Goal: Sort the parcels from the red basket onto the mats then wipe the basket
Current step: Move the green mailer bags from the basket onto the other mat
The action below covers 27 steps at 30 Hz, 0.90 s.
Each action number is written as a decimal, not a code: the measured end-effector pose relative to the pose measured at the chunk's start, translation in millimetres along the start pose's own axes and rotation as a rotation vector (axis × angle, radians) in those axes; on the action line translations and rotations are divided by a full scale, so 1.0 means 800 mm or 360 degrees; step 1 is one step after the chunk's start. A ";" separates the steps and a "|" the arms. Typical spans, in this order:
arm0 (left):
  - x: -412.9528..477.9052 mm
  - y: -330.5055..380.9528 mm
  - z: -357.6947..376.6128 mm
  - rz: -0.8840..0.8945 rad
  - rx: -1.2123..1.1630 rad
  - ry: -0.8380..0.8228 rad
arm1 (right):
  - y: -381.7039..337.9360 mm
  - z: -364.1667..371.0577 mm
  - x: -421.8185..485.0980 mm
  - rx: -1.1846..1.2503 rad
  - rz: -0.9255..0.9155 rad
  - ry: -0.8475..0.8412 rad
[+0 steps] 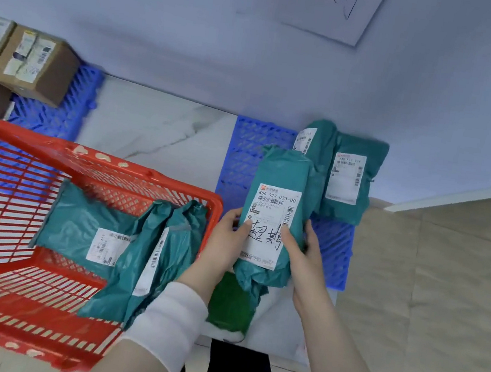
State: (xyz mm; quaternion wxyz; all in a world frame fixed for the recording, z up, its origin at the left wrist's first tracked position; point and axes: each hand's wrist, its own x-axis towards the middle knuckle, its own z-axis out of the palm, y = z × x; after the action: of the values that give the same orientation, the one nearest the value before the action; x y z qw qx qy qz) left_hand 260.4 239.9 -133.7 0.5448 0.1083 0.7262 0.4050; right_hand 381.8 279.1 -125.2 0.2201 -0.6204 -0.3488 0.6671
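Right of centre, the left hand and right hand hold a teal parcel, fingers curled round its edges, label turned up, probably for reading, over the blue mat where two sorted parcels lie. Lower left, the red basket holds two more parcels.

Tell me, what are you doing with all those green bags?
A person is sorting parcels. The left hand and the right hand hold a green parcel, thumbs pressed on its label, near the right blue mat, where two parcels already lie. Two more parcels wait in the red basket, so it is not empty yet. Brown boxes sit on the left blue mat.
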 end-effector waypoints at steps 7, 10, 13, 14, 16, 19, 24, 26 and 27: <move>0.115 0.024 0.036 -0.0033 0.0152 0.0172 | -0.027 0.009 0.127 -0.0414 -0.0107 -0.0021; 0.167 0.040 0.046 -0.0103 0.0214 0.0211 | -0.033 0.023 0.178 -0.0487 -0.0175 0.0023; 0.218 0.045 0.051 -0.0184 0.0273 0.0289 | -0.025 0.040 0.221 -0.0659 -0.0224 0.0089; 0.231 0.045 0.053 -0.0229 0.0261 0.0287 | -0.021 0.045 0.232 -0.0751 -0.0245 0.0120; 0.255 0.040 0.057 -0.0286 0.0244 0.0291 | -0.011 0.054 0.247 -0.1047 -0.0300 0.0209; 0.281 0.031 0.061 -0.0381 0.0121 0.0331 | 0.005 0.062 0.255 -0.1408 -0.0436 0.0338; 0.294 0.024 0.064 -0.0411 0.0176 0.0316 | 0.019 0.067 0.260 -0.1674 -0.0537 0.0366; 0.296 0.026 0.066 -0.0393 0.0271 0.0305 | 0.017 0.067 0.262 -0.1680 -0.0517 0.0359; 0.296 0.029 0.066 -0.0393 0.0309 0.0289 | 0.015 0.067 0.261 -0.1681 -0.0504 0.0350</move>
State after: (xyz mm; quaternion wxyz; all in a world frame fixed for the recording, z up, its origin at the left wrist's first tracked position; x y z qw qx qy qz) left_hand 209.4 421.4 -288.1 0.5095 0.0332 0.8159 0.2712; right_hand 303.4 412.5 -275.8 0.0121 -0.6524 -0.6992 0.2921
